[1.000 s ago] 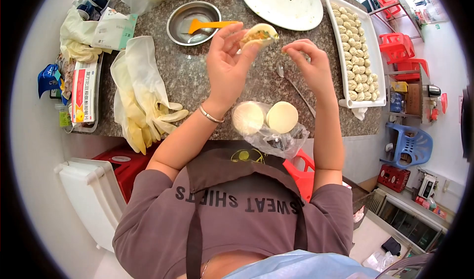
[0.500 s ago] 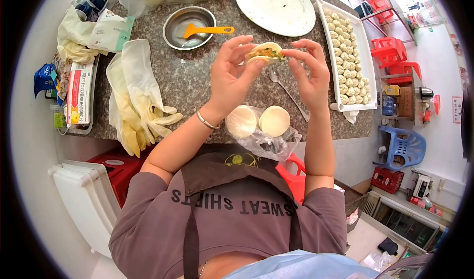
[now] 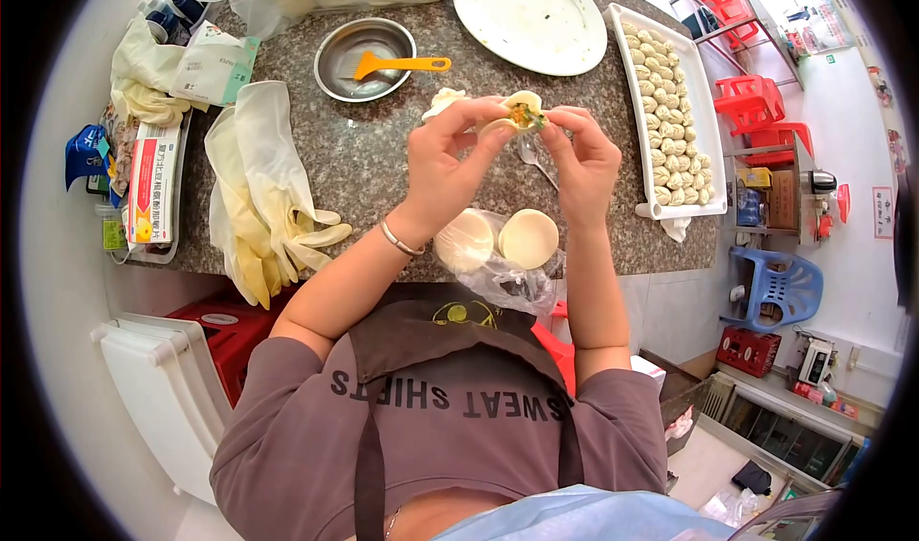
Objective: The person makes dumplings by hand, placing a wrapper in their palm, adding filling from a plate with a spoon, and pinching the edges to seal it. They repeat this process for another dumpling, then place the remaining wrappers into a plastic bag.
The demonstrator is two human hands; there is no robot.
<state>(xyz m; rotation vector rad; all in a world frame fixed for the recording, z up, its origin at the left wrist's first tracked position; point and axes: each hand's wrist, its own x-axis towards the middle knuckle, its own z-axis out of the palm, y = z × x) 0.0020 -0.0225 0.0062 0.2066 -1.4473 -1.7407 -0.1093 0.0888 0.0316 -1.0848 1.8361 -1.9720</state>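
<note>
We hold the dumpling (image 3: 522, 112) up off the counter (image 3: 383, 158), likely so the filling stays cupped while the edge is closed. It sits right at the fingertips. Our left hand (image 3: 445, 163) curls thumb and fingers shut on its left half, and our right hand (image 3: 579, 158) pinches the right end, where filling shows. Beneath lie a spoon (image 3: 529, 151) and wrappers (image 3: 527, 238). A tray (image 3: 684, 208) of finished ones is on the right.

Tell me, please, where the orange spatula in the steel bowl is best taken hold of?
Grip the orange spatula by its long handle, coming from the person's right: the handle juts out past the right rim of the steel bowl, clear of other things, while the blade lies down inside it.
</note>
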